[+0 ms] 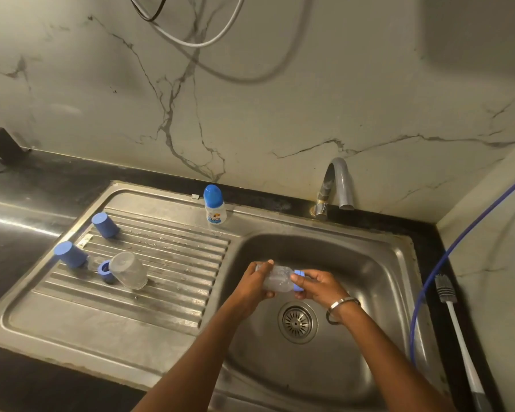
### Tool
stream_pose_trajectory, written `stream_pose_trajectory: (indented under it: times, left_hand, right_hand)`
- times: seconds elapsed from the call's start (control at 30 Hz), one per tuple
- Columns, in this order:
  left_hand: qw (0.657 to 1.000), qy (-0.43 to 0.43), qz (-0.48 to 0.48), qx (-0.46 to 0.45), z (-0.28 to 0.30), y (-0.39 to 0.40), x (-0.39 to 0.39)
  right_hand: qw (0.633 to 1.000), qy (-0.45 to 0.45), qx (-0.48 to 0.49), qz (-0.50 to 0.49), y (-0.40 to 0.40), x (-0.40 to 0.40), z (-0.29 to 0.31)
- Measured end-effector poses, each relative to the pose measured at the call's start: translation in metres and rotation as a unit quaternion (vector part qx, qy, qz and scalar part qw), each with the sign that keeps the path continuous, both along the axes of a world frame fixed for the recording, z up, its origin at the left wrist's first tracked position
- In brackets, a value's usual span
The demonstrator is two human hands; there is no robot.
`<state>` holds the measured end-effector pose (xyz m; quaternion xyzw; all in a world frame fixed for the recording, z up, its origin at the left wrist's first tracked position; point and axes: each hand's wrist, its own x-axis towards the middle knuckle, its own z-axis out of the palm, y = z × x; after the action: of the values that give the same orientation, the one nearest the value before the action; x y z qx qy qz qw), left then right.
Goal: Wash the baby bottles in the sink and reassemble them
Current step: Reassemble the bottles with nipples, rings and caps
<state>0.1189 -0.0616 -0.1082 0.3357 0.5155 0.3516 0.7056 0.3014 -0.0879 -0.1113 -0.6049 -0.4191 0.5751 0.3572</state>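
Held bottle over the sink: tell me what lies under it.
Below the held bottle lies bare sink basin, the drain strainer nearer the person. The hands cover the basin directly beneath.

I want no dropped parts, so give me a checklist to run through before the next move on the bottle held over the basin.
1. Left hand grips the clear bottle by its body: ok.
2. Right hand holds the blue ring at the bottle's neck: ok.
3. Bottle is over the sink basin, so a dropped part would fall inside: ok.
4. Ring fully screwed on: cannot tell.
5. Water running from the tap: not ok, no stream is visible.
6. Spare parts within sight: two blue caps and an upturned bottle stand on the drainboard: ok.
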Motion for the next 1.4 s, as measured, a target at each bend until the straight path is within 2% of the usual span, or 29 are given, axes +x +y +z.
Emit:
stream_pose_trajectory:
  times: [0.13,0.23,0.37,0.57,0.7,0.83,0.97,1.1,1.2,1.27,1.33,1.4]
  left_hand:
    - [1.000,-0.009,0.000,-0.005,0.004,0.000,0.001]
    - [1.000,0.016,-0.021,0.008,0.004,-0.001,-0.002]
    - [0.998,-0.001,-0.051,0.039,0.007,-0.002,-0.008]
    - [0.995,0.004,-0.076,0.061,0.012,0.002,-0.023]
    - [0.983,0.106,-0.094,0.116,0.015,0.013,-0.044]
    - [0.945,0.258,-0.094,0.176,0.021,0.028,-0.070]
    - [0.920,0.317,-0.094,0.212,0.028,0.038,-0.101]
    - [0.912,0.326,-0.017,0.249,0.048,0.041,-0.137]
    - [0.918,0.296,0.067,0.257,0.070,0.045,-0.168]
    - [0.922,0.265,0.116,0.256,0.083,0.050,-0.193]
    - [0.927,0.231,0.158,0.250,0.094,0.055,-0.219]
    - [0.927,0.218,0.191,0.239,0.101,0.061,-0.241]
  right_hand:
    - [0.996,0.029,0.018,-0.080,0.004,-0.006,0.003]
    - [0.988,0.072,0.024,-0.133,0.005,-0.013,0.004]
    - [0.982,0.142,0.024,-0.122,0.006,-0.026,0.007]
    - [0.984,0.157,0.008,-0.081,0.014,-0.052,0.015]
    - [0.985,0.154,0.013,-0.072,0.024,-0.072,0.017]
    - [0.993,0.104,0.036,-0.044,0.039,-0.098,0.018]
    - [0.994,0.080,0.072,-0.001,0.054,-0.134,0.029]
    - [0.990,0.059,0.123,0.041,0.075,-0.184,0.046]
    - [0.984,0.066,0.143,0.087,0.094,-0.218,0.063]
    - [0.981,0.102,0.128,0.103,0.110,-0.241,0.073]
    - [0.979,0.135,0.122,0.092,0.129,-0.266,0.075]
    - [0.986,0.084,0.130,0.065,0.146,-0.289,0.072]
